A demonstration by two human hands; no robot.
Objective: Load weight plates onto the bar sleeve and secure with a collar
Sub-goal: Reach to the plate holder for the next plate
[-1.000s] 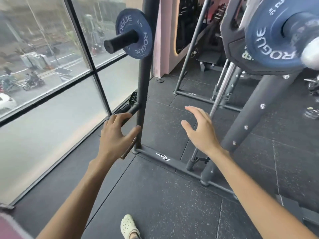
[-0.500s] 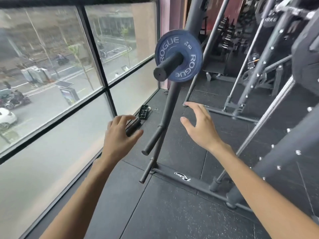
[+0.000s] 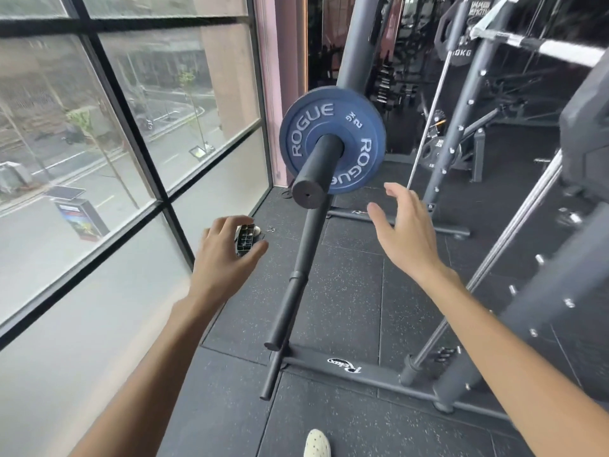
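Here plate faces us on peg; left hand, right hand grips loose, empty

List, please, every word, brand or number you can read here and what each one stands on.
"ROGUE" twice, "2 KG": blue plate.
"0KG", start hidden: black plate.
Script logo on rack base: unreadable.
Black plate's upper lettering: blurred.

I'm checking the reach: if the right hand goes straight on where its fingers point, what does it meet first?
Probably the lower right rim of the blue plate on its black peg; the open right hand points up at it. Depth is unclear, so it might pass in front.
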